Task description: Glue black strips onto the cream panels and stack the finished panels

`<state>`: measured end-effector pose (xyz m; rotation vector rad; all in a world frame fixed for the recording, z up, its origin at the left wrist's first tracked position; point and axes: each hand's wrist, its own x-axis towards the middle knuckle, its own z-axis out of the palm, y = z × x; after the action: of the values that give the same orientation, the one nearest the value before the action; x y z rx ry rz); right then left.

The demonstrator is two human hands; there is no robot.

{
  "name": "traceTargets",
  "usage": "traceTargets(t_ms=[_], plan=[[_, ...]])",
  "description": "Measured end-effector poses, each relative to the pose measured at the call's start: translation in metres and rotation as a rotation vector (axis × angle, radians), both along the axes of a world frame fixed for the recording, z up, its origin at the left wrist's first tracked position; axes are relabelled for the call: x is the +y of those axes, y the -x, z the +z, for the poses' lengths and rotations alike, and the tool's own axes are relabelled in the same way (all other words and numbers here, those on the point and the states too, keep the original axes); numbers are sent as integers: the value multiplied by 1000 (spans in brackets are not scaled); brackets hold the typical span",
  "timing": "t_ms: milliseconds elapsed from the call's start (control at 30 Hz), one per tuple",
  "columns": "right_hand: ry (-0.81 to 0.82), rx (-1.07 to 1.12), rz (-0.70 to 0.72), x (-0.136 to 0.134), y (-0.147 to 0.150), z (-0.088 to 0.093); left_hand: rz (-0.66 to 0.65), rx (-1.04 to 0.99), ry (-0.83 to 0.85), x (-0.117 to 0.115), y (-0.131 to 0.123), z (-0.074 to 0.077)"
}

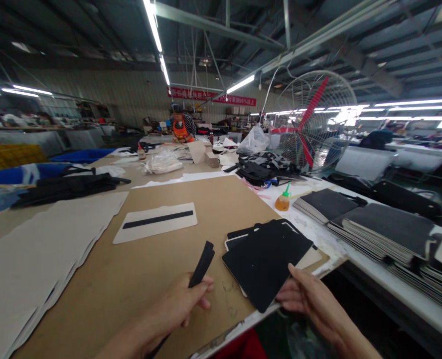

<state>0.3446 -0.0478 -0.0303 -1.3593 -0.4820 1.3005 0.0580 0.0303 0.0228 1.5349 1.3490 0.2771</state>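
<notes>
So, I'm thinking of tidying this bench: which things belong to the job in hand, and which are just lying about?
Seemingly part of the job:
black strips in the left hand
black panels beside the right hand
pale panel bearing a single dark strip

Apparently just lying about:
bottle with green nozzle
crumpled plastic bag
heap of dark pieces

We've got a red-bladed cage fan (pixel 299 128) by the far right edge of the bench (pixel 318 234), clear plastic bag (pixel 255 140) near it, person (pixel 191 126) in orange apron (pixel 181 128) at the far end, red banner (pixel 224 96) beyond. Off the left edge: yellow crate (pixel 11 157), blue bins (pixel 4 176).
</notes>
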Motion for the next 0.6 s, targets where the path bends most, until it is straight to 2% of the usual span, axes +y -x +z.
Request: traceTargets(t_ms=[67,133,233,300,367,433,600], plan=[[57,-259,49,-11,-20,-2,-7,-15,21,7,-21,2],[4,-541,-48,-12,-47,-3,-14,3,31,11,-37,2],[-85,-980,-210,7,-89,-7,1,17,37,15,-56,-1],[-142,-1212,-207,26,-107,-12,25,22,33,16,-64,-4],[-179,-1304,-159,43,-114,-20,44,34,32,16,-69,-7],[-179,-1302,-133,53,-114,-29,52,45,38,17,-69,-11],[-129,-1256,-201,53,-111,-41,39,-16,6,17,-68,-14]])
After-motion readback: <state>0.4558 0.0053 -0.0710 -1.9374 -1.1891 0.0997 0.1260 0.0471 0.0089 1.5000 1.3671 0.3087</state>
